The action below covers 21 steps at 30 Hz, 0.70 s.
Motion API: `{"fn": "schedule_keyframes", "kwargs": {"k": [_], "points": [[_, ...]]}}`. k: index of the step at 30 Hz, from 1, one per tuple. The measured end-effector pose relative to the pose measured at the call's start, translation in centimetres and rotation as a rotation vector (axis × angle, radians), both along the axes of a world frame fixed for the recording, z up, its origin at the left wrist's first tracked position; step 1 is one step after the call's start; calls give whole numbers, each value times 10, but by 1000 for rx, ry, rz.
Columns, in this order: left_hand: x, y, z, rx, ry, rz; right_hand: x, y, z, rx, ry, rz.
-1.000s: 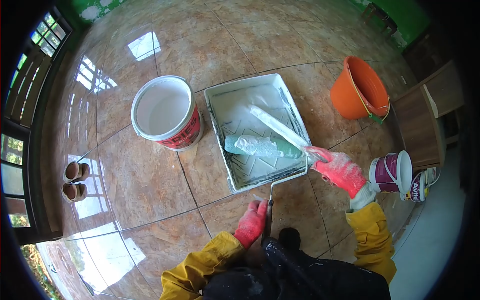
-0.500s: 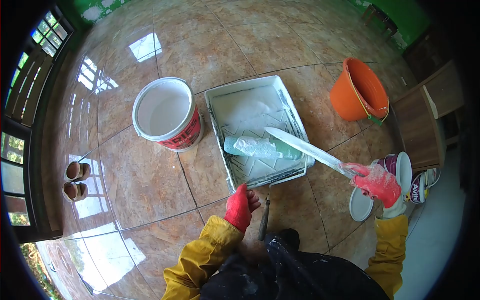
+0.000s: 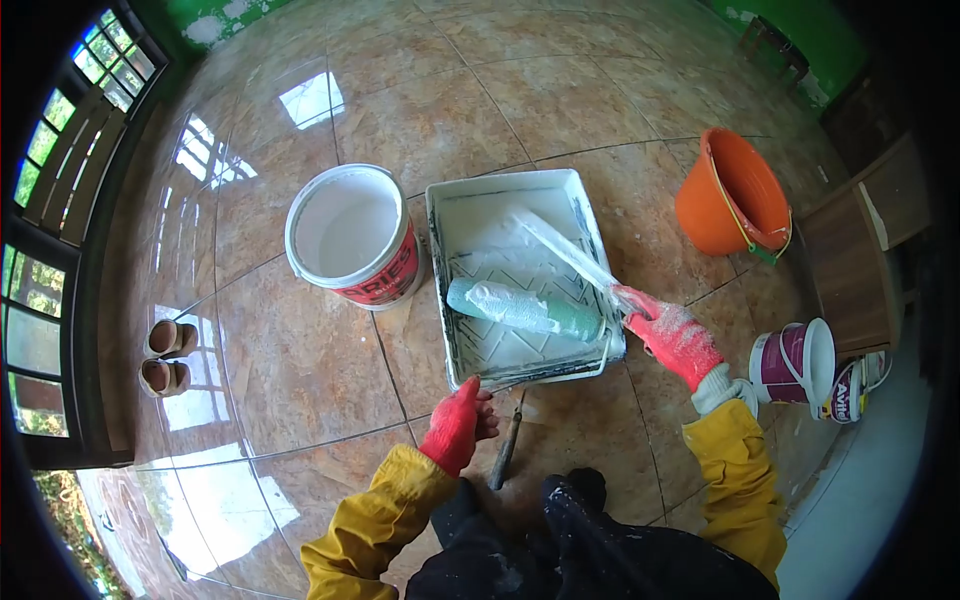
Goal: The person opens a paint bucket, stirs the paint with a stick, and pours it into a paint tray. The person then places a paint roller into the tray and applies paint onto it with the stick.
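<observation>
My right hand (image 3: 672,334), in a red-palmed glove smeared with white paint, grips a flat paint-coated stick (image 3: 568,254). The stick's far end lies in the white paint at the back of the paint tray (image 3: 597,215). My left hand (image 3: 458,428), gloved in red, has its fingers curled at the tray's near left corner, thumb on the rim. Across the ribbed slope of the tray rests a pale green paint roller (image 3: 528,308), partly covered in white paint. Its dark handle (image 3: 508,446) sticks out over the near edge toward my feet.
A paint bucket (image 3: 385,280) with a red label stands left of the tray. To the right are an orange bucket (image 3: 735,195), a tipped purple-and-white paint pot (image 3: 785,365) and a wooden cabinet (image 3: 850,265). Sandals (image 3: 160,358) lie at far left by the window.
My right hand has moved left, toward the tray, bringing the stick's end farther back into the paint. My left hand stays at the corner. The view has shifted slightly.
</observation>
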<state>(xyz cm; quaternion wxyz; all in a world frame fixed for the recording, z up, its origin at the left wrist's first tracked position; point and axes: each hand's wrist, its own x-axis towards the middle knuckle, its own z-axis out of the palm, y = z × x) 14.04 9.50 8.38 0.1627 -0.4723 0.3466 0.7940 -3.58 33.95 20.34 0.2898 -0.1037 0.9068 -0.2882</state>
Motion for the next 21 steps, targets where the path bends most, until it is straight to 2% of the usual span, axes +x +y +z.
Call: {"fn": "schedule_keyframes", "kwargs": {"k": [2, 5, 6, 8, 10, 11, 12, 13, 14, 16, 17, 18, 20, 21], "points": [[0, -13, 6, -244, 38, 25, -5, -8, -4, 7, 18, -1], [-8, -56, 18, -572, 209, 262, -9, -8, -39, -106, 107, 126], [-18, -72, 32, -716, 227, 336, -9, -10, -35, -107, 109, 125], [-39, -118, 30, -1046, 293, 502, -8, -17, -27, -19, 159, 221], [-59, -178, 17, -1484, 134, 523, -5, -14, -22, -33, 240, 260], [-68, -193, 26, -1494, 127, 543, 3, -13, -9, -68, 364, 296], [-75, -207, 38, -1388, 83, 378, 13, -14, 4, -105, 487, 329], [-81, -216, 51, -1272, 43, 218, 22, -17, 16, -50, 459, 261], [-86, -220, 61, -1276, 41, 234, 26, -14, 22, -56, 467, 273], [-97, -217, 81, -1106, -8, 50, 31, -1, 30, 40, 525, 339], [-99, -237, 54, -1200, 42, 67, 38, 0, 34, -32, 431, 214], [-99, -241, 52, -1199, 43, 70, 42, 1, 36, -32, 433, 215], [-101, -244, 45, -1411, 84, 29, 48, 7, 37, -77, 294, 74], [-102, -241, 47, -1407, 92, 25, 50, 12, 37, -119, 304, 103]]}}
